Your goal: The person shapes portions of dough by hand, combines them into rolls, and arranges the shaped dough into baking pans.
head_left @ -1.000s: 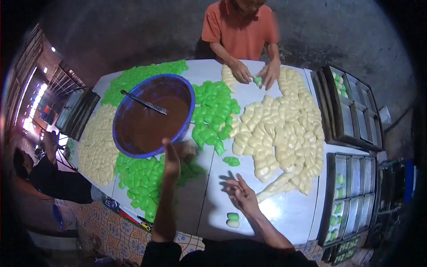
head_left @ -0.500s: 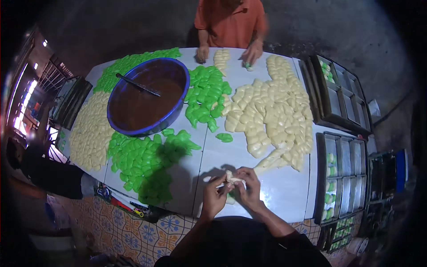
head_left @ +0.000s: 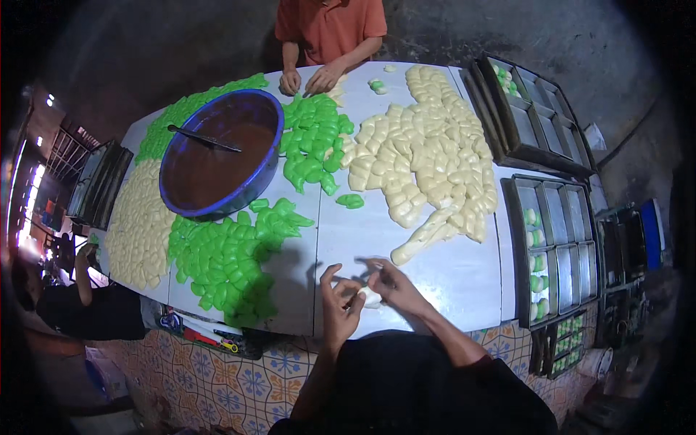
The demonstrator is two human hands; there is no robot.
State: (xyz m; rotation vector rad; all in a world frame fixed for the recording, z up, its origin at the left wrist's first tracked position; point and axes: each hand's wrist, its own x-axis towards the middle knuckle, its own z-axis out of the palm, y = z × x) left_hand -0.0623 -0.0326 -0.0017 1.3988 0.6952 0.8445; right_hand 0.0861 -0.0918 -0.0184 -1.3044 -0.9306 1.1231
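Note:
Near the front edge of the table, a small piece of cream dough (head_left: 369, 296) sits between my two hands. My left hand (head_left: 339, 304) holds it from the left with curled fingers, thumb against it and index finger raised. From the right, my right hand (head_left: 392, 285) closes on the same piece, its fingers bent over the top and slightly blurred. A cream dough mass (head_left: 435, 167), marked into many lumps, spreads beyond them, its narrow tail pointing towards my hands. Green dough lumps (head_left: 217, 257) lie to the left, and one small green piece (head_left: 350, 201) lies apart.
A blue basin (head_left: 272, 163) of brown filling, with a dark utensil (head_left: 203, 138) across it, stands at left. Divided metal trays (head_left: 554, 243) with green-and-cream pieces line the right. Across the table, a person in an orange shirt (head_left: 330, 32) handles dough; another person (head_left: 90, 312) is at left.
The dough between my hands has gone from a stretched, ragged shape to a more compact one. The person opposite has moved both hands together, leaving a green-and-cream piece on the table.

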